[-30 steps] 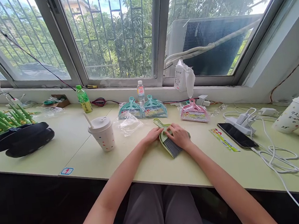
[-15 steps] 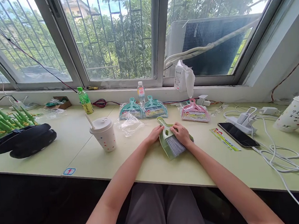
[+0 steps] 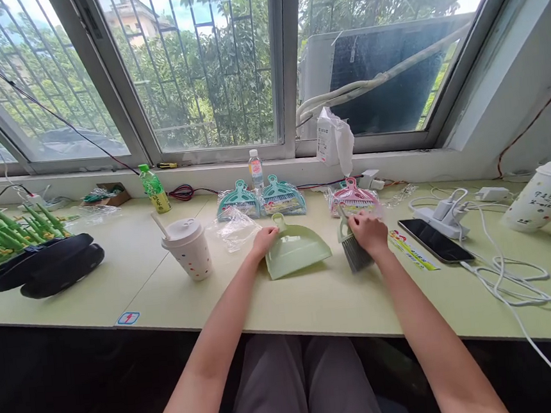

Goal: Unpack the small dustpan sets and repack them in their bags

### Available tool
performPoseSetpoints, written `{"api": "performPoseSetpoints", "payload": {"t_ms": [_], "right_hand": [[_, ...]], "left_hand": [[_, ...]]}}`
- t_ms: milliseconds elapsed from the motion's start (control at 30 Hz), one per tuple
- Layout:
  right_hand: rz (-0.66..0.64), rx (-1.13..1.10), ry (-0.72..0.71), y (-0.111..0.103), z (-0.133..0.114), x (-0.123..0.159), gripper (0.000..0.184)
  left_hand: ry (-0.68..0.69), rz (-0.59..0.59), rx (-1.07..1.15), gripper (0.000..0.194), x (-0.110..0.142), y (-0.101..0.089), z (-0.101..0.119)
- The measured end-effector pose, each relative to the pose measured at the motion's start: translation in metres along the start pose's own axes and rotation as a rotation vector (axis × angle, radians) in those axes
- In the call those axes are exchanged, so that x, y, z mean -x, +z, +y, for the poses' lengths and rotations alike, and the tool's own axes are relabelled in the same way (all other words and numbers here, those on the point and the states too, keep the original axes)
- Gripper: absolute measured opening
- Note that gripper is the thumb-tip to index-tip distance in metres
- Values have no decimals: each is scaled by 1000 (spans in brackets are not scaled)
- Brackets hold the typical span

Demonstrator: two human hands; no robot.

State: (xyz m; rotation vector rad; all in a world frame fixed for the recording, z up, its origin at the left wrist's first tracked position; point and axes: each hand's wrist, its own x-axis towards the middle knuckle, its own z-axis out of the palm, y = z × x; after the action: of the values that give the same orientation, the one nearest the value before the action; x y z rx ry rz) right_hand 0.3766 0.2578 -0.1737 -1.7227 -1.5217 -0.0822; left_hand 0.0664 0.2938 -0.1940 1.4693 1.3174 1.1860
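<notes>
A pale green mini dustpan lies flat on the desk in front of me. My left hand rests at its left rim near the handle, fingers curled against it. My right hand is closed on a small green brush with grey bristles, held on the desk to the right of the dustpan and apart from it.
Two teal packaged dustpan sets and a pink one lie behind. A lidded paper cup with straw stands left, an empty plastic bag beside it. A phone, a charger with white cables and another cup are right.
The brush has come out of the dustpan: my right hand carried it to the right, and the dustpan now lies bare under my left hand.
</notes>
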Motion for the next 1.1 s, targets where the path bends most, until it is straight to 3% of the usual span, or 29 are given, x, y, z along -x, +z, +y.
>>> {"api": "performPoseSetpoints", "payload": {"t_ms": [67,133,333,500,600,767,900,1100], "right_hand": [[-106,254,-84,10,-1,7,29],[-206,354,-111,18,-3,11,33],[-280,390,-74,14,-10,11,34],[-340,350,-59,11,-12,11,30],[-380,350,-75,13,-9,11,37],[-457,338,-67,13,-5,9,26],[-445,339,-74,9,-5,10,26],[-471,353,-56,3,-7,12,31]], "left_hand": [[51,2,-130,25,2,2,0],[92,10,-230,25,4,3,1],[114,101,-486,37,7,-2,8],[112,66,-730,58,10,-4,13],[111,61,-775,50,11,-3,15],[90,65,-785,28,13,-1,16],[78,93,-786,23,15,0,17],[46,228,-748,22,13,-2,16]]}}
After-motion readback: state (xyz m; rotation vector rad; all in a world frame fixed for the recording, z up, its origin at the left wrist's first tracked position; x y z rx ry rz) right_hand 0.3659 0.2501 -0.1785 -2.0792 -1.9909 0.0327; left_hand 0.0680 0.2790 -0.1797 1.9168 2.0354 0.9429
